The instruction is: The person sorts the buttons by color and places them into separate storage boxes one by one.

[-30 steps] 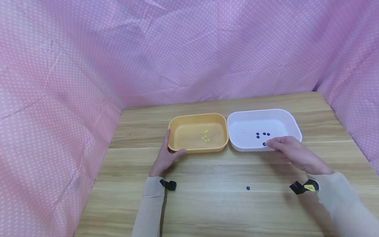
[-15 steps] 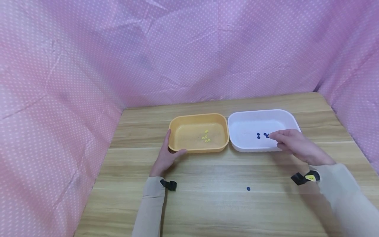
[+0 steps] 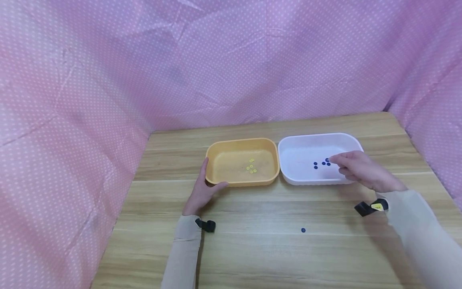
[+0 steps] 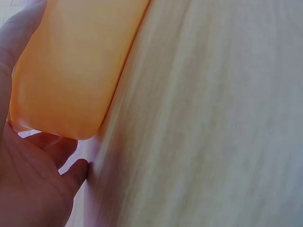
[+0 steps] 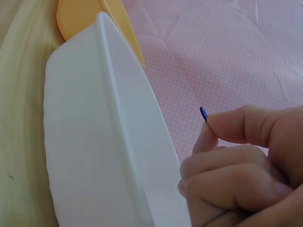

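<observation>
My right hand (image 3: 364, 170) is over the white plastic tray (image 3: 288, 180), pinching a dark blue button (image 5: 203, 114) between thumb and forefinger; the other fingers are curled in. Several more dark blue buttons (image 3: 315, 167) lie on the tray's floor below. With thumb along the front wall and fingers round the left end, my left hand (image 3: 200, 193) holds the yellow-orange plastic tray (image 3: 242, 184). In the left wrist view the fingers pass behind the end of that tray. Several small yellow buttons (image 3: 251, 166) lie inside it.
Both trays stand side by side on a wood-grain table (image 3: 252, 249). One loose dark blue button (image 3: 303, 230) lies on the table in front of the white tray. Pink dotted cloth (image 3: 231, 60) hangs behind and at both sides.
My right hand, with the pinched blue button, has moved from the white tray's front edge toward the back and slightly upward. The left hand has stayed on the yellow-orange tray.
</observation>
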Motion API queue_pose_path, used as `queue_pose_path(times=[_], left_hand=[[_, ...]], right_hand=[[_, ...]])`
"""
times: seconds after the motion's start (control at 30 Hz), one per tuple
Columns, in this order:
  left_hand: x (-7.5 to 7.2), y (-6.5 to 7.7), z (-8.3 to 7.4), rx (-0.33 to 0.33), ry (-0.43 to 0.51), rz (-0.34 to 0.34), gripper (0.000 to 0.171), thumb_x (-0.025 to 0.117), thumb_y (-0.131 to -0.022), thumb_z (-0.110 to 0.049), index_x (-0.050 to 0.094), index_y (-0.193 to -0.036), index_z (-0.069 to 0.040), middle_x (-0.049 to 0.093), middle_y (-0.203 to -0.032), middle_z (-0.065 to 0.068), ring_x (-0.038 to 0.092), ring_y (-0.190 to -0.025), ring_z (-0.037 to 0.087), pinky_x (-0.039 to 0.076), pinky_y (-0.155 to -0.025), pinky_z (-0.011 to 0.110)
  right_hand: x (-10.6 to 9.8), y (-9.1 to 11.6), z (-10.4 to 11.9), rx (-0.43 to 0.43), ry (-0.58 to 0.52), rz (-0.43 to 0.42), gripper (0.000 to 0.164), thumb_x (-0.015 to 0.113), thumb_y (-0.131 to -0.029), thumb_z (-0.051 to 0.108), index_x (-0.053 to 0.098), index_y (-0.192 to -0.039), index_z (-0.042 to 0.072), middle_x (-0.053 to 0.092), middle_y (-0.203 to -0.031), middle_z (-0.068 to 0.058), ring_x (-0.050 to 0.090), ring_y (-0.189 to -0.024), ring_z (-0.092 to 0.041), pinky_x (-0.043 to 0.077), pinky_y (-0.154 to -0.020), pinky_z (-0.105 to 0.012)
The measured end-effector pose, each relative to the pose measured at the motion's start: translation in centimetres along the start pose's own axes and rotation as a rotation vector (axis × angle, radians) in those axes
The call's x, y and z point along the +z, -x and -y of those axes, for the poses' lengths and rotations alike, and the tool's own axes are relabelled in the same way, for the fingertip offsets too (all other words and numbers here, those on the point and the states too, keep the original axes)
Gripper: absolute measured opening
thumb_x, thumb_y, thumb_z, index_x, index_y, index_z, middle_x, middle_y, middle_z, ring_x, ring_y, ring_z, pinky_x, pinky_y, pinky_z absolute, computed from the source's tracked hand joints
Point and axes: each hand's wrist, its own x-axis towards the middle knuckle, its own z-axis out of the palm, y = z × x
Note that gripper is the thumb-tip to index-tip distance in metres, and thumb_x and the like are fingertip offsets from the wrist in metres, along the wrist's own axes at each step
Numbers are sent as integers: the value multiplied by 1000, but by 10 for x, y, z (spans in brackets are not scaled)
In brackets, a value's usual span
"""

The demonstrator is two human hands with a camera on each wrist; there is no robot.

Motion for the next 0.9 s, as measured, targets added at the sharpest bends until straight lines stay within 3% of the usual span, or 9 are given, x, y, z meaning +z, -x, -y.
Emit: queue_pose_path(times=[0.13, 0.3, 0.4, 0.53, 0.7, 0.77, 0.9], left_hand=[[0, 0, 1, -4, 11, 5, 115, 85, -72, -43, 5, -154, -43, 15, -160, -8, 26, -141, 13, 20, -116, 37], [-1, 1, 1, -3, -5, 4, 115, 85, -71, -44, 5, -153, -45, 15, -159, -8, 26, -141, 13, 20, -116, 38], [0, 1, 1, -2, -15, 2, 115, 85, -71, -45, 4, -153, -44, 14, -160, -7, 25, -141, 14, 20, -116, 39], [0, 1, 1, -9, -18, 1, 116, 85, -71, -46, 4, -154, -43, 14, -160, -5, 26, -141, 15, 20, -116, 38], [0, 0, 1, -24, -21, 0, 115, 84, -71, -48, 4, -153, -46, 13, -160, -6, 24, -141, 14, 19, -116, 38], [0, 0, 1, -26, -22, 3, 114, 84, -71, -48, 4, -152, -47, 13, -160, -6, 24, -141, 13, 19, -116, 38], [0, 0, 1, -25, -18, 9, 114, 84, -72, -45, 3, -153, -44, 13, -160, -5, 23, -142, 14, 18, -116, 38]], right_hand=[[-5, -5, 0, 25, 29, -10, 40, 51, -102, 34, 59, -111, -4, 34, -57, 6, 30, -48, -8, 31, -45, -23], [-10, -13, 0, 44, 8, -13, 35, 54, -100, 34, 53, -78, 8, 32, -57, 7, 30, -48, -9, 29, -46, -25], [-14, -18, 0, 55, -9, -12, 36, 55, -100, 34, 48, -73, 11, 31, -57, 7, 30, -49, -9, 28, -46, -26], [-19, -25, -2, 74, 3, -7, 33, 55, -100, 33, 55, -84, 5, 33, -59, 6, 30, -50, -8, 29, -47, -23], [-22, -36, -6, 94, 48, -13, 44, 54, -100, 31, 55, -118, -9, 35, -60, 5, 32, -51, -7, 31, -47, -21], [-22, -41, -8, 106, 54, -18, 48, 55, -99, 30, 54, -123, -12, 35, -59, 6, 33, -50, -7, 31, -47, -21], [-21, -48, -11, 118, 59, -28, 44, 56, -99, 27, 56, -119, -12, 36, -58, 7, 35, -50, -7, 32, -48, -22]])
